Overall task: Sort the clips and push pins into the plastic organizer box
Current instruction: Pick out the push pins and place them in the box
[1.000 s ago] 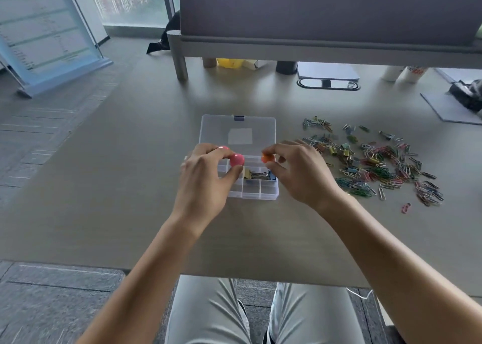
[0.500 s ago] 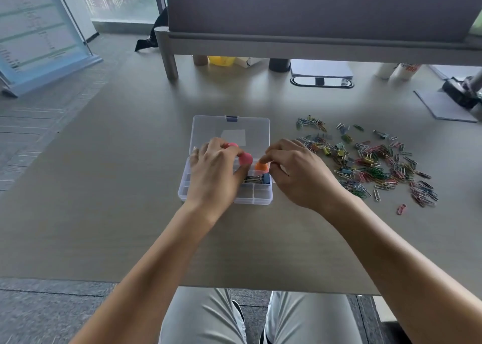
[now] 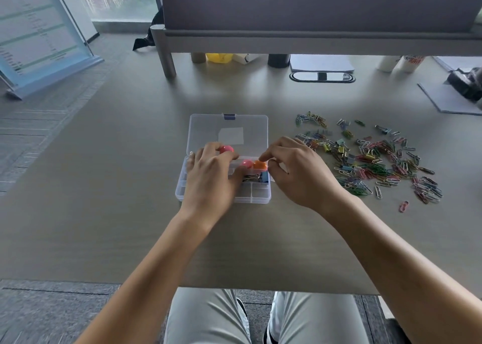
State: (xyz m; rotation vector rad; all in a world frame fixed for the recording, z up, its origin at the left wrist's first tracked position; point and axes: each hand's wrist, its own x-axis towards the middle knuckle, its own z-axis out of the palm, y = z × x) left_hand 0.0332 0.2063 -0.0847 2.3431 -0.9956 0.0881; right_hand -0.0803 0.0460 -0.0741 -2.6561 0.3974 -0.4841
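Observation:
The clear plastic organizer box lies open on the desk, its lid folded flat behind it. My left hand covers the box's left half. It holds one pink push pin at its fingertips and a second pink push pin by the thumb. My right hand pinches an orange push pin low in a back-right compartment. Binder clips fill the compartment in front of it. A loose pile of coloured paper clips and binder clips spreads to the right.
A grey divider panel on a metal leg crosses the desk's far side, with a cable grommet and cups under it. A grey notebook lies far right. One pink paper clip sits apart, near the pile's front.
Both hands have come down from above the box onto it. The orange pin went from mid-air into the back-right compartment, and the pink pin by my thumb dropped beside it.

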